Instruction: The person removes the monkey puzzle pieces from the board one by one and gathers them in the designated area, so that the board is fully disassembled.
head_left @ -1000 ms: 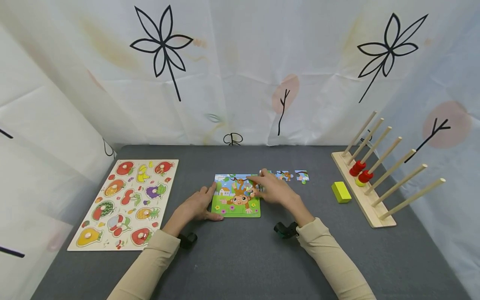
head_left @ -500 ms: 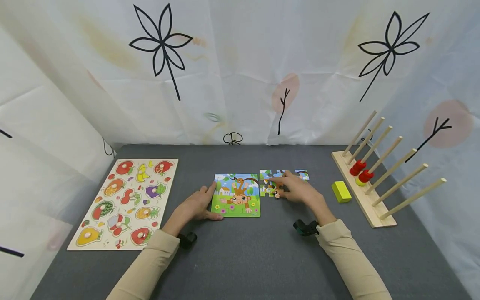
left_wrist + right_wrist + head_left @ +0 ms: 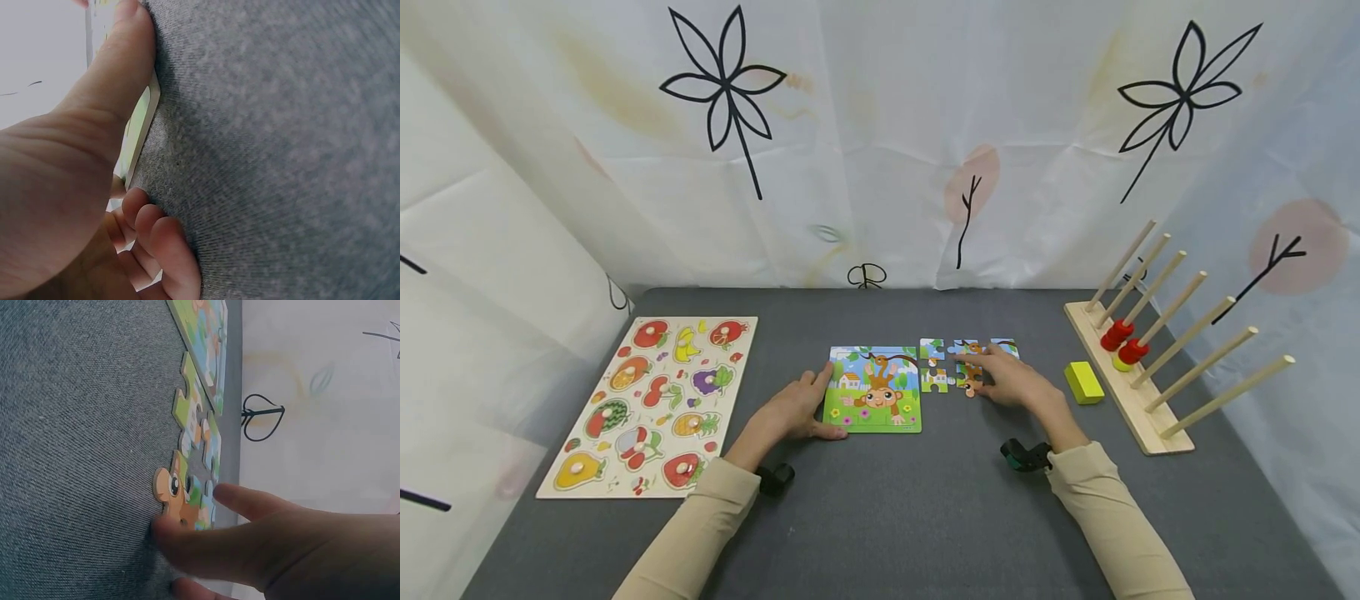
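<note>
My left hand (image 3: 793,410) holds the lower left corner of a square monkey puzzle (image 3: 872,400), thumb along its near edge and fingers at its left side. In the left wrist view the thumb (image 3: 128,56) presses along the board's edge, with the other fingers curled close to the cloth. My right hand (image 3: 1018,385) holds a puzzle piece with a monkey's eye (image 3: 178,494) between thumb and index finger, low over the table. House puzzle piece (image 3: 935,381) and sky puzzle piece (image 3: 932,349) lie left of it; more pieces lie partly behind the fingers.
A fruit peg board (image 3: 647,408) lies at the left. To the right stand a yellow block (image 3: 1083,382) and a wooden rack of upright pegs (image 3: 1131,379) carrying red and yellow beads. Printed white cloth (image 3: 880,150) hangs behind the grey table (image 3: 880,517).
My right hand has moved right from the puzzle board's right edge to the loose pieces, bringing the monkey-eye puzzle piece along. My left hand stays at the board's corner.
</note>
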Motion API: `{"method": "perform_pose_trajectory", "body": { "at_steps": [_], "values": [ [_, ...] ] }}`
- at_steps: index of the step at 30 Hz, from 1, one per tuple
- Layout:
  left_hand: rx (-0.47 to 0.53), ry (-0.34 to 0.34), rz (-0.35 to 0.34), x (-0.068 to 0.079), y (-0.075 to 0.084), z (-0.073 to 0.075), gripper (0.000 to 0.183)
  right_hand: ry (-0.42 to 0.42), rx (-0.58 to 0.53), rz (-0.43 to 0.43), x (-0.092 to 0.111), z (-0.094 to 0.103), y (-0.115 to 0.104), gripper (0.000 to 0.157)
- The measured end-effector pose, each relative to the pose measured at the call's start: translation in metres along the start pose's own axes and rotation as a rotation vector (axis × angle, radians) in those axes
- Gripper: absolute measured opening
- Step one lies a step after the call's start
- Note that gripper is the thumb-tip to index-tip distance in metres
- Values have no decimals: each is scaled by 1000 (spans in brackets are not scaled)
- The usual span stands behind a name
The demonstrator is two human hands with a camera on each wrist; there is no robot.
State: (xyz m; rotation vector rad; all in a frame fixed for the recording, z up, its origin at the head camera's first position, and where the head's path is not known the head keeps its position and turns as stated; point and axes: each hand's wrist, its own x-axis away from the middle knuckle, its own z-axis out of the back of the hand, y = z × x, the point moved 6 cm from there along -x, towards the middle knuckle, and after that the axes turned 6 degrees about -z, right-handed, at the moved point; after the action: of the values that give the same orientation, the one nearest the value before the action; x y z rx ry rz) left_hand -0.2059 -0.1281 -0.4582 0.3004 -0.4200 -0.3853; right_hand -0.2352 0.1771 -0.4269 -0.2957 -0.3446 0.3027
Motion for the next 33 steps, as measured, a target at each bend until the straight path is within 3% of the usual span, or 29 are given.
{"method": "perform_pose_trajectory", "body": {
  "at_steps": [9, 18, 26, 33],
  "values": [
    [2, 16, -19, 1, 3, 2, 118, 64, -3, 6, 2, -4, 1, 56],
    [-2, 22, -21, 1, 3, 1, 118, 52, -13, 11, 1, -7, 3, 56],
    [2, 18, -29, 1, 2, 0, 118, 60, -15, -22, 2, -6, 4, 73],
    [2, 19, -32, 0, 2, 1, 118, 68, -23, -21, 2, -6, 3, 57]
  ]
}}
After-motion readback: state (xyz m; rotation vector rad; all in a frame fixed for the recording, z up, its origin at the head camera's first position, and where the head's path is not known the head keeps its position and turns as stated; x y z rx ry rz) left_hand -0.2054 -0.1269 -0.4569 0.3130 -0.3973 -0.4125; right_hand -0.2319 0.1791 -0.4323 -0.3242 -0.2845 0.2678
